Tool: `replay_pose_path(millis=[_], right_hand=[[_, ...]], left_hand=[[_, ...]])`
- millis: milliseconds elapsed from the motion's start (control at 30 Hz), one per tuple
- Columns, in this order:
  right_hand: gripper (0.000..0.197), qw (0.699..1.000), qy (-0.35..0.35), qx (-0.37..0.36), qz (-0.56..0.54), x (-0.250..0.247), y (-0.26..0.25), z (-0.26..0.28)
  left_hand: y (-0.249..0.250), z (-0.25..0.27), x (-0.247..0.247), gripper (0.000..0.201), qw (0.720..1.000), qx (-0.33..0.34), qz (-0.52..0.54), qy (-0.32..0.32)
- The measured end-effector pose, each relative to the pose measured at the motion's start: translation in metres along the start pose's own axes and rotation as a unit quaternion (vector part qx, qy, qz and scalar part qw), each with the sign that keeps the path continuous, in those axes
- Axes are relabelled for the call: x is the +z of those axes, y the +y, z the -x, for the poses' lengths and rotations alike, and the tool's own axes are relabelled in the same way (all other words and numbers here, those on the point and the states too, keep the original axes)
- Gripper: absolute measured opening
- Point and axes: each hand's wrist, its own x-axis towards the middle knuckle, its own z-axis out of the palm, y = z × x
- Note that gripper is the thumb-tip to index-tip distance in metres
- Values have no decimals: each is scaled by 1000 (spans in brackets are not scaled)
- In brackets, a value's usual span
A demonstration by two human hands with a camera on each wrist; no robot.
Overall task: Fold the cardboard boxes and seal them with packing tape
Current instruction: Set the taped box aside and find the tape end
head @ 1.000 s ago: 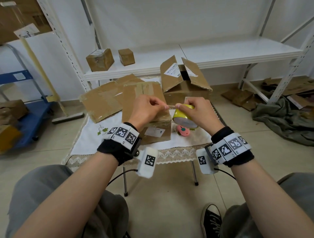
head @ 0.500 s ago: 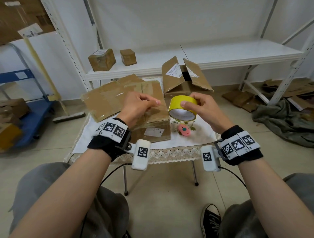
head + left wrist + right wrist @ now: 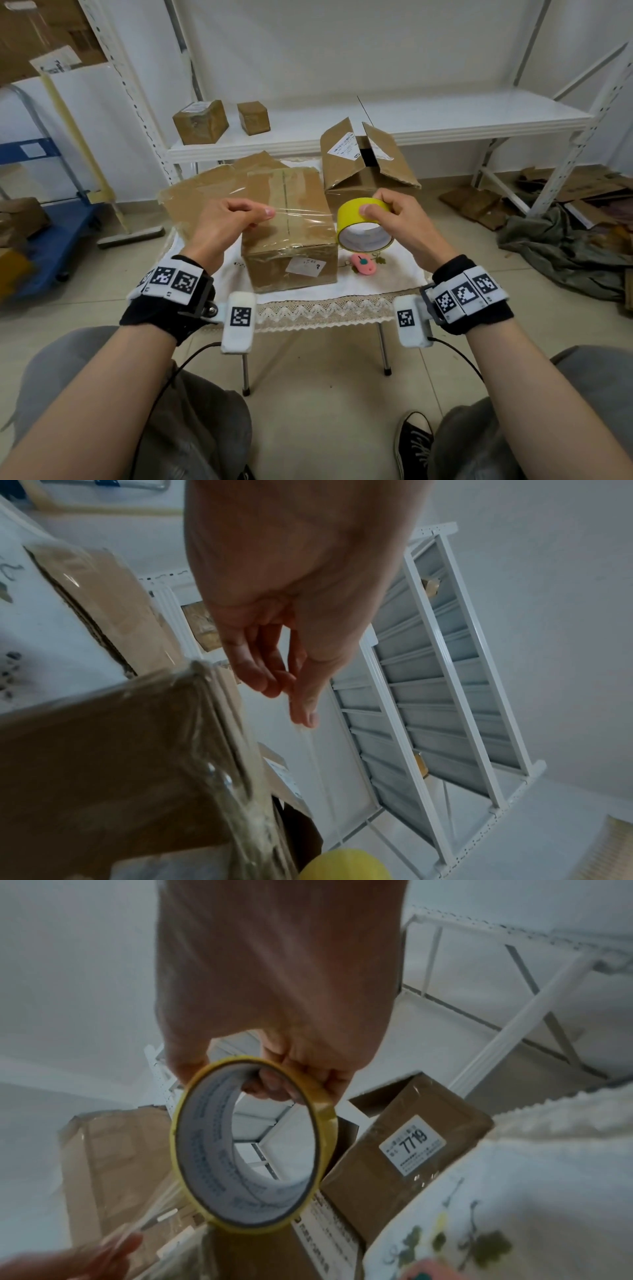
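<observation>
Right hand [image 3: 397, 219] gripping yellow tape roll [image 3: 363, 224], thumb outside, fingers through the core, just right of closed box [image 3: 289, 229] and above it. Left hand [image 3: 226, 224] pinching clear strip [image 3: 305, 219], stretched across above box top. Pink cutter [image 3: 363, 264] right of box, on white cloth [image 3: 394, 277].

"7719" on open box's label [image 3: 412, 1144], apparently

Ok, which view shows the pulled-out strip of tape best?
The head view: the clear tape strip spans from the left hand to the yellow roll in the right hand. The left wrist view barely shows it; the right wrist view shows only a blurred part.
</observation>
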Motion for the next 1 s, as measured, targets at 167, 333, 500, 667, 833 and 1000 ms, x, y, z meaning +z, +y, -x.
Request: replay_pose_path(millis=[167,333,500,667,833,1000], right_hand=[[30,991,22,-26,126,0,0,1],[44,975,55,-64,205,4,1,4],[44,971,36,-99,217,11,-15,7],[49,967,20,-90,238,12,-11,5],[51,962,9,-88,259,13,-9,7],[54,957,11,-82,278,21,-11,12]], left_hand=[[-7,14,-4,4,1000,7,22,8],[-26,30,-11,8,997,21,43,61],[-39,47,-16,9,992,45,58,102],[-45,58,-18,9,992,63,51,96],[-50,64,-14,9,991,69,37,109],[-51,64,-15,12,989,67,29,125]])
